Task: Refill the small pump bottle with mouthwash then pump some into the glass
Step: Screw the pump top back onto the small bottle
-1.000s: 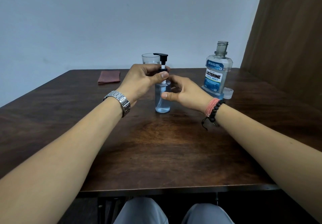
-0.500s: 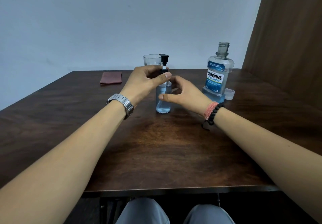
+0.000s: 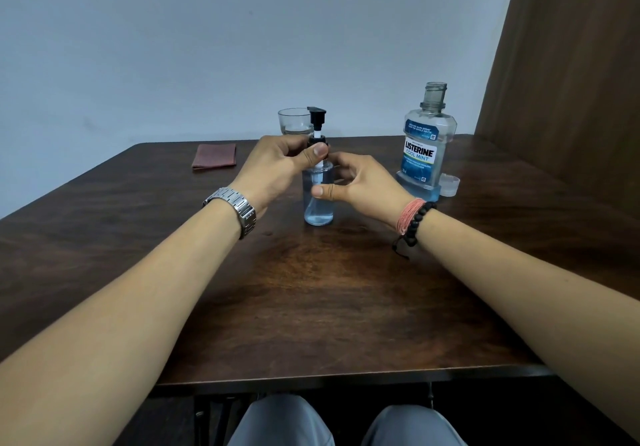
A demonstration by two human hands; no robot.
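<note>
Pump head (image 3: 318, 115) rotated (bottle (image 3: 318, 199) between hands)

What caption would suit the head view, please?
Left hand grips the pump collar while right hand holds the small pump bottle.

A dark wooden bench (image 3: 311, 307) is being shown across the middle of the frame. At its centre a small pump bottle (image 3: 318, 203) is being carried, a glass (image 3: 294, 121) behind it. A folded reddish cloth (image 3: 214, 156) is lying upper left; a mouthwash bottle (image 3: 424, 154) and its cap (image 3: 449, 185) are standing right.
</note>
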